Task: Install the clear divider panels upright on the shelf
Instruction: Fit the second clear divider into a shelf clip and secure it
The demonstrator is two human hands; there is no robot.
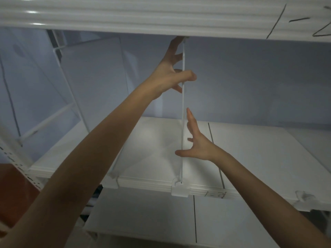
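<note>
a clear panel (183, 111) is being held upright, edge-on, between two hands on the white shelf (250, 158). its upper part is being gripped by the left hand (170, 76): the thumb is being curled across the near edge, while the other fingers are being spread along the panel's left face, the uppermost reaching the underside of the upper shelf (161, 17). lower on the same edge, the right hand (195, 140) is being laid against the panel with fingers straight and spread, the thumb stretched out to the left across the edge; nothing is being clasped by it. below this hand, the panel's bottom corner is being seated in a clear clip (180, 189) on the shelf's front lip, just left of a handwritten mark (215, 195). to the left of the grip, a second clear panel (93, 83) is seen leaning, tilted, on the same shelf. a further clip (303, 198) is sitting on the lip well to the right of both hands. a lower shelf (143, 217) is seen beneath.
</note>
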